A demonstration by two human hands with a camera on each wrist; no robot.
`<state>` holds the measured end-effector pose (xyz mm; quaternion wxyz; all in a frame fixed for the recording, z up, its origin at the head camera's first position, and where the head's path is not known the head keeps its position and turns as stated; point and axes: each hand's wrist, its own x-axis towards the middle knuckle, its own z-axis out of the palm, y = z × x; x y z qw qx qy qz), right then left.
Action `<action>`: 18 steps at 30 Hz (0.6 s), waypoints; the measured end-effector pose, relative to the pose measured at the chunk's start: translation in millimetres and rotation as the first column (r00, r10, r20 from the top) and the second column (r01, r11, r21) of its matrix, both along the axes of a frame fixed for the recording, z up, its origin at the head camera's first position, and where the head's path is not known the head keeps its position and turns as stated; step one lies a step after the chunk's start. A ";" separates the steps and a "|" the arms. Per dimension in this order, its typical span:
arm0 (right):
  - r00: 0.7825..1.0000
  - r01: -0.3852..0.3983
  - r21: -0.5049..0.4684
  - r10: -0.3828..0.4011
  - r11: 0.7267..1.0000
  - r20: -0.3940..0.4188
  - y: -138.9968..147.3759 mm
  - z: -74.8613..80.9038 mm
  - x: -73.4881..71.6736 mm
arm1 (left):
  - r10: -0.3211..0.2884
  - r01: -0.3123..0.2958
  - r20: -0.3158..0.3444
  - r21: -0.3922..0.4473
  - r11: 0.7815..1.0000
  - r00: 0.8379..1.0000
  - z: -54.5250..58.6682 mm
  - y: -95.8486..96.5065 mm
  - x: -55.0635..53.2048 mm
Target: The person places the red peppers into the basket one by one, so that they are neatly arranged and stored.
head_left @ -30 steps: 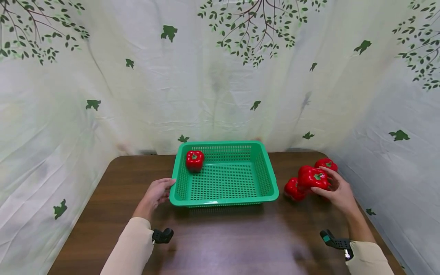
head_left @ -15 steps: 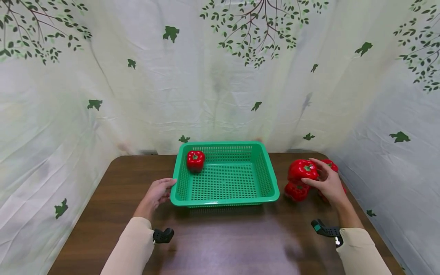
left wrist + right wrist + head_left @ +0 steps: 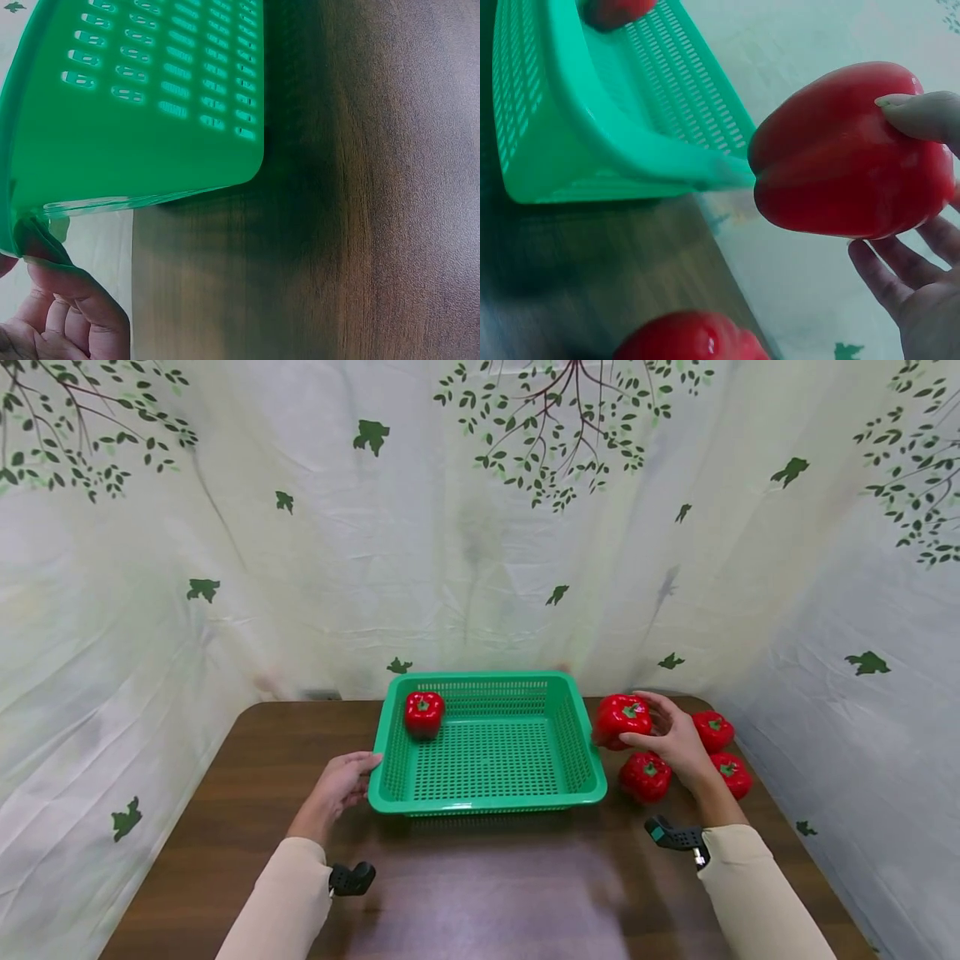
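Observation:
My right hand (image 3: 671, 737) grips a red bell pepper (image 3: 622, 720) between thumb and fingers, just off the right rim of a green plastic basket (image 3: 480, 804). In the right wrist view the held bell pepper (image 3: 847, 154) hangs above the table, thumb on one side and fingertips on the other. My left hand (image 3: 343, 787) pinches the basket's left rim; the left wrist view shows the left hand's curled fingers (image 3: 79, 300) at the rim's corner. Another red bell pepper (image 3: 424, 715) sits inside the basket at its back left.
Three more red peppers lie right of the basket: a front one (image 3: 646, 777), a back one (image 3: 712, 730) and one at the far right (image 3: 731, 774). The brown wooden table (image 3: 480, 885) ends at a hanging leaf-print cloth (image 3: 480, 568).
My right hand has carried the bell pepper leftward from the group at the right to the basket's right rim. My left hand has stayed on the left rim.

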<state>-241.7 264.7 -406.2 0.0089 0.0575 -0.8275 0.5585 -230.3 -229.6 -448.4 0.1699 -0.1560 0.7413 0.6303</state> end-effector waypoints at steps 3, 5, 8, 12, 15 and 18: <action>1.000 -0.030 -0.011 0.030 0.999 0.000 -7.2 -2.0 -6.4 | -0.001 0.001 -0.005 -0.003 1.000 1.000 0.2 -0.6 -0.2; 0.999 -0.044 -0.015 0.044 0.999 0.002 -11.6 -2.6 -9.8 | -0.001 0.001 -0.005 -0.001 1.000 1.000 0.0 -0.8 -0.2; 0.998 -0.060 -0.029 0.061 0.998 0.005 -18.1 -1.8 -13.7 | -0.004 0.004 -0.007 -0.001 1.000 1.000 -0.8 -1.1 -0.1; 0.997 -0.070 -0.056 0.071 0.996 0.013 -26.2 -1.1 -17.8 | -0.005 0.005 -0.012 -0.006 1.000 1.000 -2.2 -1.6 0.0; 0.996 -0.081 -0.071 0.082 0.994 0.016 -34.4 1.0 -21.2 | 0.005 -0.005 -0.018 -0.012 1.000 1.000 -2.7 -2.9 1.2; 0.995 -0.097 -0.070 0.098 0.993 0.012 -41.4 2.8 -25.1 | 0.014 -0.014 -0.025 -0.012 1.000 1.000 -3.0 -3.3 2.0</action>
